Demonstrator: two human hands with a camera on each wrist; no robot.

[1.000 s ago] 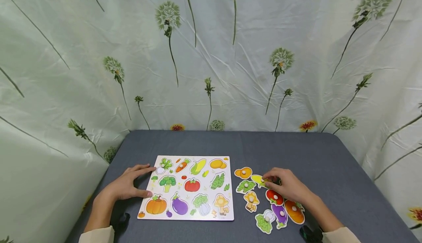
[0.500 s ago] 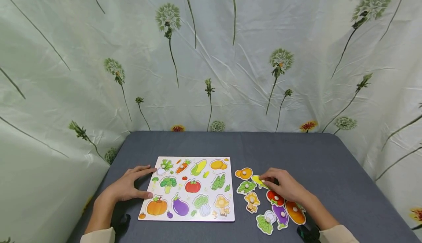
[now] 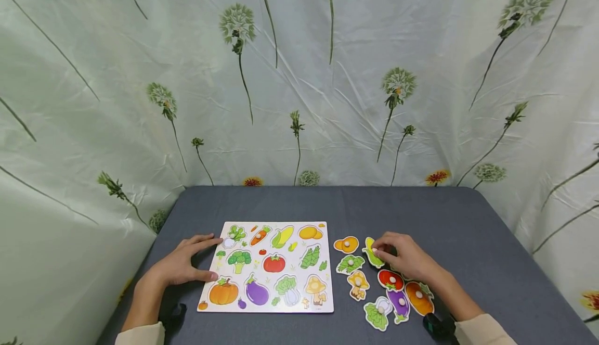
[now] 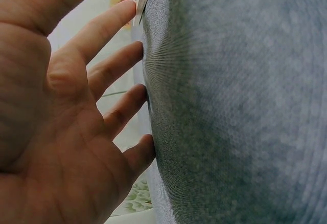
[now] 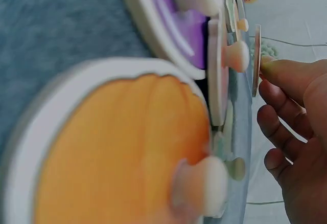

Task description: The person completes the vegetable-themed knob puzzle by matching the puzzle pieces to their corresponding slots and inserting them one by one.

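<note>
My right hand [image 3: 406,255] pinches the corn puzzle piece [image 3: 372,254] by its knob. In the right wrist view the piece [image 5: 257,60] shows edge-on, raised off the table. At the left edge of the white vegetable puzzle board [image 3: 299,308], my left hand [image 3: 180,262] touches the rim with thumb and index finger spread. The left wrist view shows that hand's fingers [image 4: 120,65] fairly straight, tips on the cloth and board edge. Knobs of a radish piece [image 3: 229,242] and a carrot piece [image 3: 258,237] stand on the board.
Right of the board lie several knobbed pieces: potato [image 3: 346,244], green leafy vegetable [image 3: 350,264], mushroom [image 3: 357,285], tomato [image 3: 390,281], eggplant [image 3: 399,306], pumpkin [image 3: 419,299] and cabbage [image 3: 376,316]. Tomato, eggplant and pumpkin lie crowded together. A grey cloth covers the table [image 3: 281,204]; a floral curtain hangs behind.
The corn piece has been lifted and turned more upright by my right hand, which rose slightly. My left hand and the board have stayed put.
</note>
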